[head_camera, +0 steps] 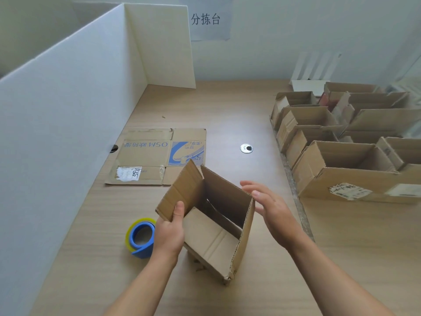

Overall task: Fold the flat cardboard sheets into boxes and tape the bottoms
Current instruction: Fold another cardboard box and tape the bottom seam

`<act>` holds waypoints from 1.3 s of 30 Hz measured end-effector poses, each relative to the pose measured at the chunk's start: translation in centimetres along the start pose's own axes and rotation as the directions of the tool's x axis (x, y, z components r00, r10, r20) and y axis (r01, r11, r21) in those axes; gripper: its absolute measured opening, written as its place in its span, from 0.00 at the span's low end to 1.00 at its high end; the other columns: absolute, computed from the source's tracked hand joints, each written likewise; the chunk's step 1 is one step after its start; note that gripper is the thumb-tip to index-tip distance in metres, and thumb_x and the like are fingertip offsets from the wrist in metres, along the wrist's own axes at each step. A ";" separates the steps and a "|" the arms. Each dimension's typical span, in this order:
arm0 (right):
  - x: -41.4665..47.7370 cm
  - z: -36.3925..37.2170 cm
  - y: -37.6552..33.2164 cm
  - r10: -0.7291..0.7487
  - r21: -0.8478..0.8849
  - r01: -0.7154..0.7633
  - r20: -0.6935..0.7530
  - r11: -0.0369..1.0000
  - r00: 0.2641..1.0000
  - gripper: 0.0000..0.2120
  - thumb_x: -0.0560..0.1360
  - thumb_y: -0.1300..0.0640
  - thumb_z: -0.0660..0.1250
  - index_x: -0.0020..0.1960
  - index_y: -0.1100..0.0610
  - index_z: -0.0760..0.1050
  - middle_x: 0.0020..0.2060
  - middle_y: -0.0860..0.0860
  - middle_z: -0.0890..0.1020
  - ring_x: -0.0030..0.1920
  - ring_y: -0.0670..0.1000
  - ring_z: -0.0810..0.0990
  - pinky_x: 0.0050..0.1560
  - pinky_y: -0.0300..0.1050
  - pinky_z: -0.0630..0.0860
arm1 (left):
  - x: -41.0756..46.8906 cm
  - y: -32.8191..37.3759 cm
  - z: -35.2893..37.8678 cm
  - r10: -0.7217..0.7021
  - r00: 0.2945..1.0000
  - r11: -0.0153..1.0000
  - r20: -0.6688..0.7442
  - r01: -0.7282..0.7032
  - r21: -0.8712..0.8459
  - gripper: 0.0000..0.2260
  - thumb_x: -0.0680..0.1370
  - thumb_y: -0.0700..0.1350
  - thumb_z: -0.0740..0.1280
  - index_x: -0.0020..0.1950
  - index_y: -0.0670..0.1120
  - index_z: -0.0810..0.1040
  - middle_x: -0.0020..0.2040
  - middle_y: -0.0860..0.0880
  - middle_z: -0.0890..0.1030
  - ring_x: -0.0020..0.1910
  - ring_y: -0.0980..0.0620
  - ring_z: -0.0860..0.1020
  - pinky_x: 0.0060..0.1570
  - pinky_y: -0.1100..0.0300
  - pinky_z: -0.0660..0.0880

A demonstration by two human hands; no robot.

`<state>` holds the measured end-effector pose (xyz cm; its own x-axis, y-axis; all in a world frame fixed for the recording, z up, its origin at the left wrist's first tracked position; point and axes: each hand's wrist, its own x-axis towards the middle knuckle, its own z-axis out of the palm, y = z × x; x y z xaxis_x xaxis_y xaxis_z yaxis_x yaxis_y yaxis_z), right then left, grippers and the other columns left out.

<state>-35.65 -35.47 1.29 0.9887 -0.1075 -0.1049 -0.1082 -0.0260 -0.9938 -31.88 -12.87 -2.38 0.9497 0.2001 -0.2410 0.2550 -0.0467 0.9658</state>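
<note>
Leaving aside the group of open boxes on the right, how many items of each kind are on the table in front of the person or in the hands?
Flat cardboard sheet: 1
Half-folded box: 1
Tape roll: 1
Total: 3

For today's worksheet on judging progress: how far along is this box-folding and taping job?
Done: erected boxes stand at the right. In hand: the left hand grips a flap of a half-opened box, the right hand open beside it. Left, it seems: taping its bottom with the tape roll, then folding the flat printed sheet.
</note>
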 end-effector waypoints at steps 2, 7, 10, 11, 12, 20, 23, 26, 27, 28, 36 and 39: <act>0.1 -0.4 -0.8 0.000 -0.086 0.005 0.059 0.996 0.998 0.15 0.73 0.50 0.60 0.50 0.45 0.84 0.62 0.39 0.79 0.65 0.39 0.74 0.67 0.47 0.69 | 0.0 -0.1 -0.3 0.014 1.000 1.000 -0.023 -0.014 0.018 0.19 0.81 0.51 0.64 0.68 0.42 0.74 0.54 0.51 0.77 0.56 0.52 0.74 0.56 0.62 0.66; 0.6 0.6 -1.8 0.018 -0.455 0.130 0.306 0.881 0.952 0.17 0.75 0.44 0.59 0.52 0.45 0.84 0.63 0.41 0.76 0.63 0.34 0.71 0.61 0.30 0.65 | -0.3 0.0 -0.3 0.054 0.999 0.995 0.000 -0.054 0.080 0.17 0.81 0.49 0.65 0.66 0.41 0.77 0.54 0.52 0.78 0.57 0.53 0.74 0.57 0.63 0.65; 1.1 0.9 -1.5 0.075 -0.467 0.051 0.247 0.883 0.966 0.19 0.76 0.37 0.58 0.49 0.44 0.85 0.65 0.41 0.73 0.65 0.34 0.70 0.61 0.34 0.65 | -0.5 0.6 -0.3 0.077 0.997 0.995 0.028 -0.079 0.061 0.15 0.80 0.49 0.67 0.65 0.45 0.77 0.54 0.54 0.79 0.58 0.53 0.75 0.58 0.61 0.68; 1.4 0.7 -1.3 0.089 -0.468 0.020 0.210 0.884 0.974 0.22 0.76 0.35 0.57 0.47 0.44 0.85 0.66 0.41 0.72 0.66 0.36 0.70 0.62 0.37 0.65 | -0.4 0.6 -0.5 0.104 0.993 0.992 0.057 -0.107 0.060 0.12 0.80 0.49 0.68 0.62 0.48 0.78 0.53 0.56 0.80 0.59 0.53 0.77 0.59 0.60 0.70; 1.6 0.6 -0.7 0.101 -0.490 -0.002 0.177 0.872 0.979 0.25 0.75 0.33 0.56 0.44 0.46 0.86 0.66 0.42 0.72 0.66 0.38 0.70 0.62 0.39 0.65 | -0.4 0.3 -0.9 0.146 0.983 0.986 0.110 -0.154 0.065 0.10 0.79 0.50 0.70 0.59 0.52 0.78 0.53 0.58 0.81 0.59 0.54 0.78 0.59 0.61 0.72; 2.0 1.9 3.4 -0.307 -0.556 0.128 -0.240 0.821 0.921 0.21 0.76 0.38 0.60 0.59 0.51 0.77 0.55 0.44 0.74 0.52 0.46 0.77 0.49 0.42 0.72 | -0.7 -0.6 -4.0 0.284 0.660 0.779 0.695 -0.582 0.234 0.33 0.67 0.71 0.70 0.71 0.66 0.69 0.73 0.64 0.62 0.74 0.61 0.62 0.68 0.74 0.60; 2.1 2.3 3.2 -0.284 -0.470 0.112 -0.313 0.875 0.906 0.22 0.77 0.38 0.59 0.63 0.51 0.75 0.56 0.45 0.73 0.53 0.46 0.77 0.50 0.45 0.74 | -0.6 -1.0 -4.8 0.192 0.632 0.761 0.751 -0.579 0.292 0.39 0.64 0.71 0.72 0.73 0.64 0.67 0.76 0.67 0.52 0.76 0.66 0.54 0.67 0.78 0.54; 2.7 2.8 3.1 -0.315 -0.434 0.177 -0.271 0.884 0.910 0.24 0.76 0.35 0.56 0.62 0.49 0.76 0.55 0.43 0.73 0.53 0.41 0.77 0.50 0.40 0.73 | -0.6 -1.2 -5.0 0.161 0.644 0.712 0.748 -0.601 0.364 0.40 0.65 0.73 0.70 0.74 0.65 0.63 0.76 0.69 0.49 0.76 0.67 0.52 0.68 0.78 0.51; 3.1 2.9 2.9 -0.331 -0.433 0.195 -0.264 0.880 0.906 0.23 0.77 0.36 0.56 0.61 0.50 0.76 0.56 0.43 0.73 0.53 0.42 0.77 0.51 0.40 0.73 | -0.7 -1.3 -5.0 0.159 0.654 0.689 0.740 -0.610 0.391 0.40 0.65 0.75 0.68 0.74 0.66 0.61 0.77 0.68 0.48 0.76 0.68 0.51 0.68 0.77 0.50; 3.5 3.0 2.7 -0.349 -0.446 0.207 -0.265 0.871 0.899 0.23 0.77 0.38 0.56 0.61 0.51 0.77 0.56 0.44 0.73 0.54 0.43 0.77 0.53 0.41 0.73 | -0.8 -1.4 -4.9 0.165 0.666 0.659 0.728 -0.624 0.421 0.39 0.66 0.76 0.65 0.74 0.66 0.60 0.77 0.68 0.47 0.76 0.68 0.50 0.68 0.77 0.48; 1.8 3.7 0.3 -0.205 -0.764 0.087 -0.061 0.640 0.977 0.25 0.71 0.32 0.54 0.60 0.41 0.77 0.63 0.43 0.71 0.67 0.49 0.64 0.68 0.55 0.64 | -1.6 -2.7 -3.1 0.268 0.753 0.553 0.602 -0.631 0.543 0.47 0.68 0.81 0.46 0.79 0.53 0.59 0.74 0.65 0.51 0.72 0.68 0.48 0.69 0.75 0.41; -1.2 2.2 1.6 -0.027 -0.778 0.039 0.028 0.627 0.999 0.27 0.71 0.28 0.59 0.68 0.33 0.69 0.74 0.43 0.58 0.75 0.50 0.54 0.74 0.54 0.58 | -1.9 -3.2 -3.0 0.287 0.764 0.572 0.577 -0.620 0.536 0.47 0.68 0.81 0.47 0.79 0.53 0.59 0.74 0.66 0.51 0.73 0.66 0.50 0.70 0.73 0.42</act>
<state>-36.76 -33.17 -0.23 0.9938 -0.0786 -0.0786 -0.1101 -0.7942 -0.5976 -35.05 -10.13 -4.76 0.9042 -0.4253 0.0384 -0.3454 -0.6757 0.6512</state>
